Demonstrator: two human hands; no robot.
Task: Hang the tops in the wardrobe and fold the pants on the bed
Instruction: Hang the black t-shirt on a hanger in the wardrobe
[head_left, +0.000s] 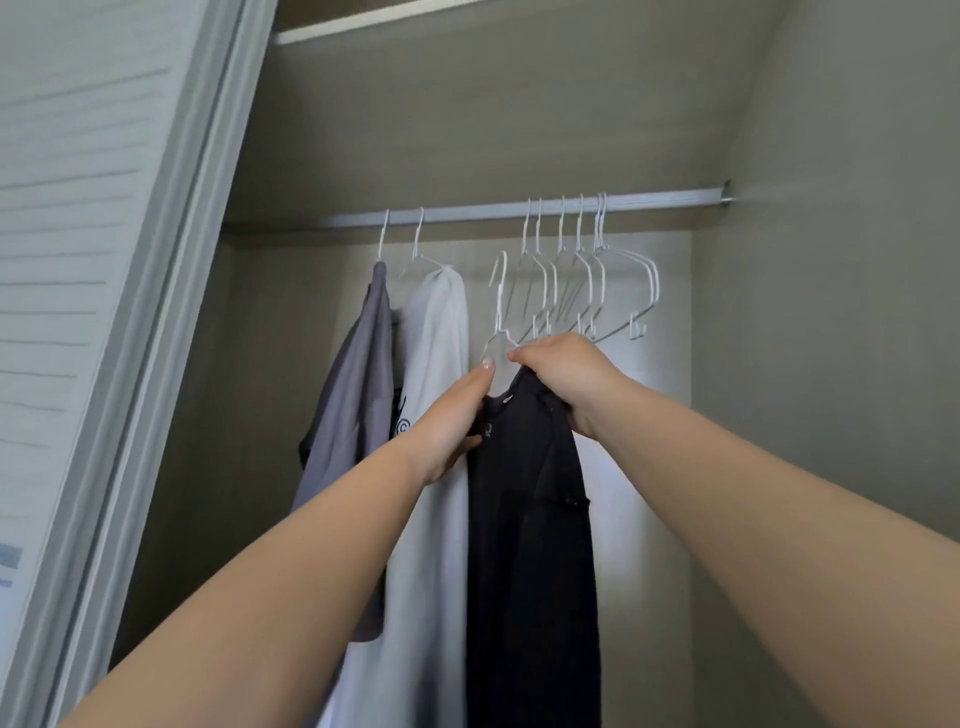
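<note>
Three tops: one grey top (358, 374), one white top (436, 364), one black top (530, 519). Roughly six empty white wire hangers (597, 280). One metal rail (519, 210).

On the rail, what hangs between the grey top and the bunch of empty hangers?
Head view: a white top on its hanger; then bare rail, beneath which the hands hold the black top.

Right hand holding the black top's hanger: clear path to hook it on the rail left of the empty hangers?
Probably yes. The right hand holds the hanger below the rail, under a bare stretch between the white top and the empty hangers. Nothing crosses that gap.
</note>
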